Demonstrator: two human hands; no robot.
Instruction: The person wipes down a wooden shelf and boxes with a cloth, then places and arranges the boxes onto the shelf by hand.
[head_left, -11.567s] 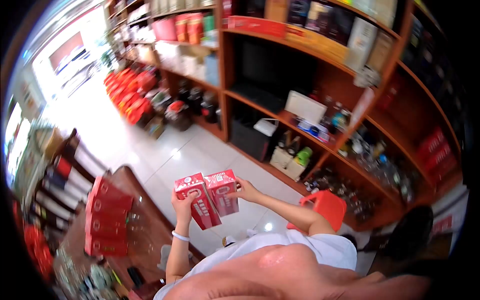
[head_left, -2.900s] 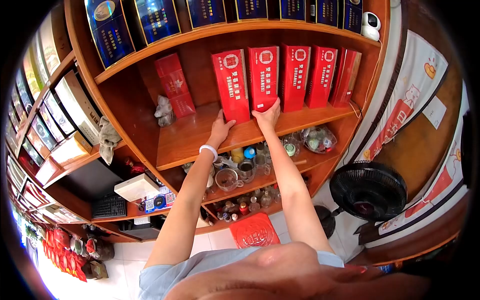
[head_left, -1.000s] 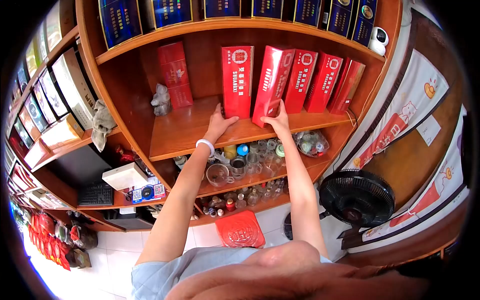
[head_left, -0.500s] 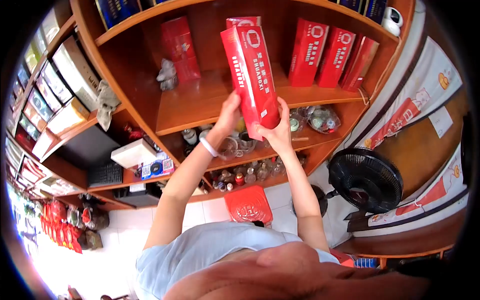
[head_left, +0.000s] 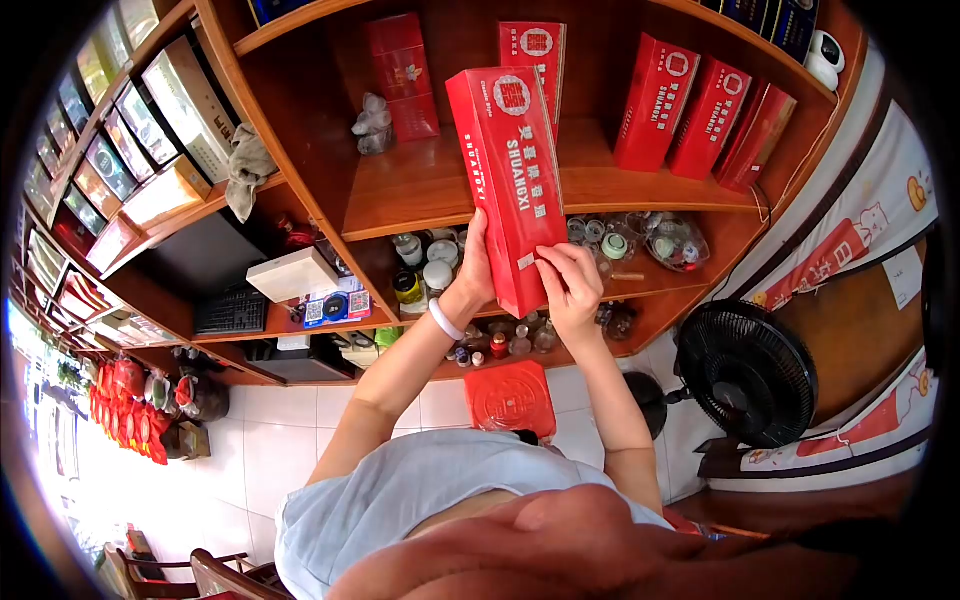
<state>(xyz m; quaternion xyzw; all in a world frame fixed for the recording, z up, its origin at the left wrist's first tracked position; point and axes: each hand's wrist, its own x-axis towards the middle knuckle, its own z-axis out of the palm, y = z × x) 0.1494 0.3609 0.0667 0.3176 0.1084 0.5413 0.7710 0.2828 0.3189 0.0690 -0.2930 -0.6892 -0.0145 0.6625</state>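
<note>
A tall red carton (head_left: 510,180) with white lettering is held up in front of the shelf, slightly tilted. My left hand (head_left: 477,262) wraps round its lower left side. The fingers of my right hand (head_left: 572,287) are pinched at a small white label (head_left: 527,261) near the carton's lower end. Behind it, another red carton (head_left: 550,50) stands on the wooden shelf (head_left: 400,200). To the right on that shelf are several more red cartons (head_left: 656,105), and at the left a stacked red box (head_left: 403,78) beside a small plastic-wrapped bundle (head_left: 373,125).
Glass jars and cups (head_left: 440,265) fill the lower shelf. Below is a red stool (head_left: 510,397). A black fan (head_left: 747,372) stands at the right, beside a printed curtain (head_left: 860,240). A white box (head_left: 292,273) and a keyboard (head_left: 232,311) are at the left.
The carton has come off the shelf and towards me, leaving a gap in the row. My left hand now holds its side, and my right hand has moved from its base to the label.
</note>
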